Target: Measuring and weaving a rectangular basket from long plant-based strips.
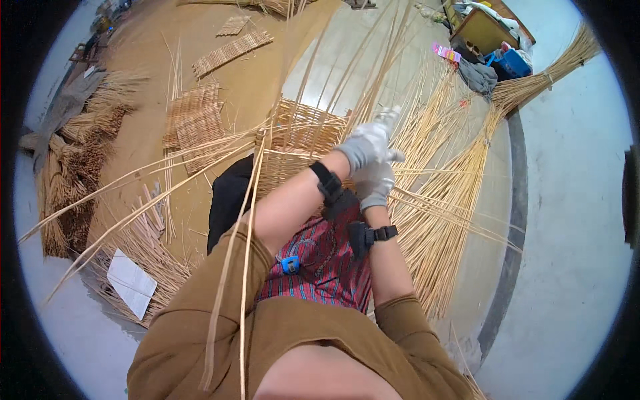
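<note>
A partly woven wicker basket (297, 120) stands on my lap, its long rods (357, 87) rising from the rim. My left hand (373, 141), in a pale glove, reaches across to the basket's right corner; its fingers point away from me and are smeared by motion. Just below it, my right hand (373, 181), also gloved, is closed at that corner, its fingertips largely hidden. Loose wicker rods (440, 212) stick out to the right beside it. Other rods (157, 170) fan out from the basket's left side.
Bundled straw-coloured rods (460, 207) cover the floor at the right. Flat woven panels (193, 123) lie at the far left, near darker bundles (73, 177). A white sheet (132, 283) rests on rods at the near left. A blue container (512, 65) stands at the far right.
</note>
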Demonstrator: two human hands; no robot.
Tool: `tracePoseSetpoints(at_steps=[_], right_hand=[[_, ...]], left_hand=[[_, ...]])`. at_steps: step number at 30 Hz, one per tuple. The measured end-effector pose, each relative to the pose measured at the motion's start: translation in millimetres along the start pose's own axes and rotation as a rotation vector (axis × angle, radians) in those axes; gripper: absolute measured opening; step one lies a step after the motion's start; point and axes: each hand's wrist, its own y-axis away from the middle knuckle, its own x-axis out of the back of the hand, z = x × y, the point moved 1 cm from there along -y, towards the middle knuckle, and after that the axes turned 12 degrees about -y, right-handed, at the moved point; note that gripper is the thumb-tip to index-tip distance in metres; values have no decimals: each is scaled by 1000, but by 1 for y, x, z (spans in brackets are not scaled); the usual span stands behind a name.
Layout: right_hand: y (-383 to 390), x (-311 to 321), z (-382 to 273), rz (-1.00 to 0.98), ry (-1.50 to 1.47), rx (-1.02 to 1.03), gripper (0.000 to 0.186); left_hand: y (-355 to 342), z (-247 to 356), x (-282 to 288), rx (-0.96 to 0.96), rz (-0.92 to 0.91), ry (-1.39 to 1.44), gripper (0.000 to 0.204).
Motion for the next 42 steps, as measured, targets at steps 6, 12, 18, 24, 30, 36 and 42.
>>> tracePoseSetpoints(at_steps=[6, 12, 18, 24, 30, 36, 42], right_hand=[[3, 15, -59, 115, 739, 0, 35], [55, -14, -93, 214, 175, 493, 20], [123, -112, -163, -411, 93, 665, 50], [129, -130, -170, -360, -15, 523, 55], [135, -145, -182, -298, 137, 790, 44], [144, -131, -202, -662, 278, 836, 26], [130, -49, -146, -480, -139, 842, 22]], left_hand=[[144, -90, -8, 237, 185, 482, 44], [163, -143, 18, 464, 664, 369, 50], [168, -131, 21, 530, 526, 1403, 54], [184, -142, 27, 530, 512, 870, 47], [182, -144, 28, 519, 503, 735, 40], [176, -148, 28, 515, 505, 605, 34], [160, -153, 9, 511, 499, 90, 32]])
